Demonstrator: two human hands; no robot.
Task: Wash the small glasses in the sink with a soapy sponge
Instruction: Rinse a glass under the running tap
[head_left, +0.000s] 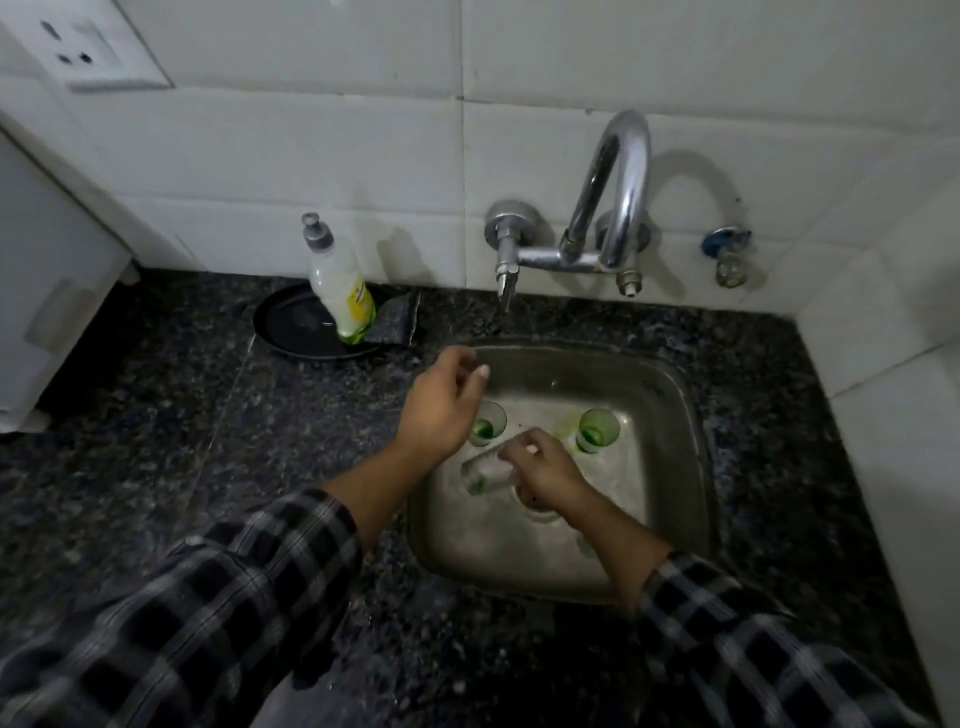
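Note:
Two small glasses with green residue stand upright in the steel sink: one partly behind my left hand, the other to the right. A third small glass lies on its side near the drain, and my right hand grips it at its base. My left hand hovers over the sink's back-left corner, fingers loosely apart, holding nothing. No sponge is visible.
A dish soap pump bottle leans in a black round tray on the dark granite counter, left of the sink. A chrome wall tap arches above the sink's back edge. White tiles and a socket fill the wall.

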